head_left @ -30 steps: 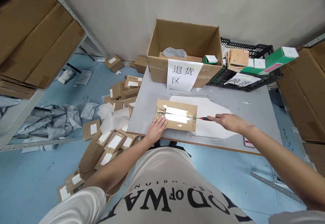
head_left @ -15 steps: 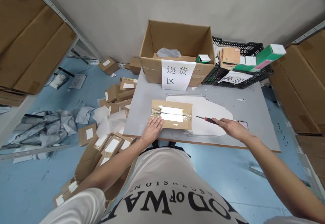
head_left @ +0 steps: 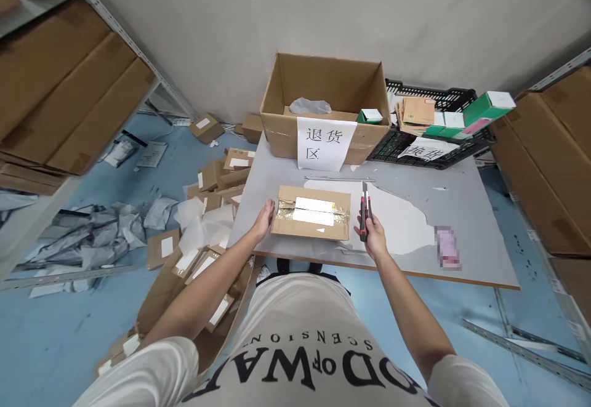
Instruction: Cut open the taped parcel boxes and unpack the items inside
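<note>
A brown cardboard box (head_left: 313,229) lies on the grey table (head_left: 484,228), with a white label on top and a slit along its taped seam. My left hand (head_left: 264,218) is at the box's left end, fingers stretched out; whether it touches the cardboard I cannot tell. To the right of the box, my right hand (head_left: 375,234) grips a red and black utility knife (head_left: 364,216), its blade pointing away from me. White paper (head_left: 406,222) lies flat beneath that hand.
A large open carton (head_left: 279,139) with a paper sign stands at the back. Beside it, a black crate (head_left: 443,159) holds green boxes and booklets. A blurred-out pink phone-like item (head_left: 447,248) lies on the right. Several parcels (head_left: 203,265) are piled at floor level on the left.
My left hand has moved off the box's front left corner to its left end. My right hand has come left and turned the knife from pointing left to pointing away.
</note>
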The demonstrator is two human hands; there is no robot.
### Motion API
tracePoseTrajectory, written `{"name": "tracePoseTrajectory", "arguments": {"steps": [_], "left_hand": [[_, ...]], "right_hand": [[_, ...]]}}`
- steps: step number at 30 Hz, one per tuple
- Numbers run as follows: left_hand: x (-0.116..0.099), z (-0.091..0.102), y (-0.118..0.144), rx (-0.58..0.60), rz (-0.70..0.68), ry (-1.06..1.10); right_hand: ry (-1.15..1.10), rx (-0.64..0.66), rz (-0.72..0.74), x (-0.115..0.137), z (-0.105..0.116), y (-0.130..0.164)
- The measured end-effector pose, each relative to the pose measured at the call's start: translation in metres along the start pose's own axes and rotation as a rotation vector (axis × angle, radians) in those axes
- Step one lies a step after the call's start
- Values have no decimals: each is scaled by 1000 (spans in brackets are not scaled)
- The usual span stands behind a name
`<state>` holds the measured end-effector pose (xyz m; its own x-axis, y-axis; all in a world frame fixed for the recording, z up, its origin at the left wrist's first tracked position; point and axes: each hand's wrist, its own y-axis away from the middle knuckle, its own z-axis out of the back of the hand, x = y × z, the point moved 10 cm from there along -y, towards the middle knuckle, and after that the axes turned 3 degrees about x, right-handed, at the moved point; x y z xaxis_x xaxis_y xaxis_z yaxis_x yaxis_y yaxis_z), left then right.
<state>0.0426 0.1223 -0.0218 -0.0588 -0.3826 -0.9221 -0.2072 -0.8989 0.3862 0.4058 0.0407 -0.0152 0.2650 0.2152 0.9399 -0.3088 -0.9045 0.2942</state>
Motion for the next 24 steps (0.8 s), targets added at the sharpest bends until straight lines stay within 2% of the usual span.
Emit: {"name": "tracePoseTrajectory", "arguments": {"steps": [3,6,9,16,20,24], "left_hand": [[14,-7,-1,74,55,284],[3,-23,3,207,-7,390],[-11,-29,2,273,-66,423],[-36,-15,-31,258,-145,460],[-33,-10,-47,218,-104,457],[-27,-9,-53,189,-91,451]], "right_hand": [[-83,-8,-37,-10,-17,-4],[-107,19,-44,-12,-28,-5],[-112,42,-19,-7,-35,-11],[-153,65,46,5,-59,-45],[-151,53,51,0,-65,-59],[-173,43,51,-6,-64,-61]]}}
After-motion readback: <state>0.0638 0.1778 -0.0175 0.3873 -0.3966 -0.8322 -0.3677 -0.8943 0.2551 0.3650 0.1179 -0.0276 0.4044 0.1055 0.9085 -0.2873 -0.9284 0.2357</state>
